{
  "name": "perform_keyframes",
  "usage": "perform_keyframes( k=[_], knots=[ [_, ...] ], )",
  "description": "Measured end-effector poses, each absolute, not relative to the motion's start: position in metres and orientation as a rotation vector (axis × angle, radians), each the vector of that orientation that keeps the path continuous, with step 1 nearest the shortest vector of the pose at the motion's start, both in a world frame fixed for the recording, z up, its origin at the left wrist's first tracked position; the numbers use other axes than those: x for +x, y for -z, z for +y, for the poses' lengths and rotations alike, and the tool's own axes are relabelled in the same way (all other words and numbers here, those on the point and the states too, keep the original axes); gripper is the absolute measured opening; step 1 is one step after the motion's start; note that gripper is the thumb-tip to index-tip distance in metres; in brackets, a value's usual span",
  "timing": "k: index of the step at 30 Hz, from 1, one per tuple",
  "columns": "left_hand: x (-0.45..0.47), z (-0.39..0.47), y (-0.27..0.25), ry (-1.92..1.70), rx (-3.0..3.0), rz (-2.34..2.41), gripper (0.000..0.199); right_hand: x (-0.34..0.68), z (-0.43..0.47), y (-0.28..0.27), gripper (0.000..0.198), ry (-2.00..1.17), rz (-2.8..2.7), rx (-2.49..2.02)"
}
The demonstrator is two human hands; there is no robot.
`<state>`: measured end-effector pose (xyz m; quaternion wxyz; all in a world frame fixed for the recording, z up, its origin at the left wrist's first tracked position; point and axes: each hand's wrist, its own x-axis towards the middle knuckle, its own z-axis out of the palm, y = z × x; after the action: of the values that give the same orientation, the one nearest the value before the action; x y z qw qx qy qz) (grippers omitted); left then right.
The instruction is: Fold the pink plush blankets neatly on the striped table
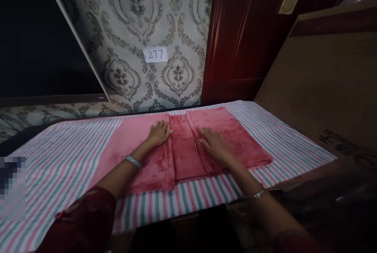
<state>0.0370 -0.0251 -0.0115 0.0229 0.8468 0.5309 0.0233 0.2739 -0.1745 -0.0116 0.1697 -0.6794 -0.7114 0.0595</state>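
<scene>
A pink plush blanket (182, 151) lies on a striped cloth, with both of its sides folded in toward the middle. Between the two folded panels a strip of the lower layer shows. My left hand (160, 132) rests flat on the left panel, close to its inner edge, fingers stretched out. On the right panel, near its inner edge, my right hand (214, 145) lies with fingers extended. Neither hand grasps anything. A small white tag (196, 148) sticks out by the right panel's edge, beside my right hand.
The striped cloth (153, 208) covers the table. A dark screen (47, 37) stands at the back left. Behind are patterned wallpaper with a paper label (156, 54) reading 277 and a dark red door panel (235, 37). A large cardboard box (324, 76) stands on the right.
</scene>
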Motion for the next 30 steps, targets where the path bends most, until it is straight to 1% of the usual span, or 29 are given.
perform_keyframes(
  k=[4, 9, 12, 19, 25, 30],
  knots=[
    [0.041, -0.038, 0.029, -0.155, 2.726, 1.701, 0.067, 0.266, -0.140, 0.014, 0.057, -0.036, -1.977, -2.036],
    [0.042, -0.038, 0.035, -0.159, 2.733, 1.703, 0.067, 0.256, -0.123, 0.049, 0.062, -0.016, -2.077, -2.108],
    [0.041, -0.037, 0.034, -0.166, 2.732, 1.704, 0.066, 0.257, -0.122, 0.058, 0.063, -0.006, -2.074, -2.106],
    [0.041, -0.040, 0.032, -0.223, 2.726, 1.684, 0.065, 0.258, -0.123, 0.051, 0.063, -0.032, -2.058, -2.095],
    [0.040, -0.039, 0.030, -0.217, 2.699, 1.682, 0.064, 0.264, -0.136, 0.030, 0.061, -0.249, -2.024, -2.066],
    [0.040, -0.040, 0.031, -0.238, 2.699, 1.663, 0.064, 0.254, -0.160, 0.033, 0.063, -0.221, -2.032, -2.060]
  ],
)
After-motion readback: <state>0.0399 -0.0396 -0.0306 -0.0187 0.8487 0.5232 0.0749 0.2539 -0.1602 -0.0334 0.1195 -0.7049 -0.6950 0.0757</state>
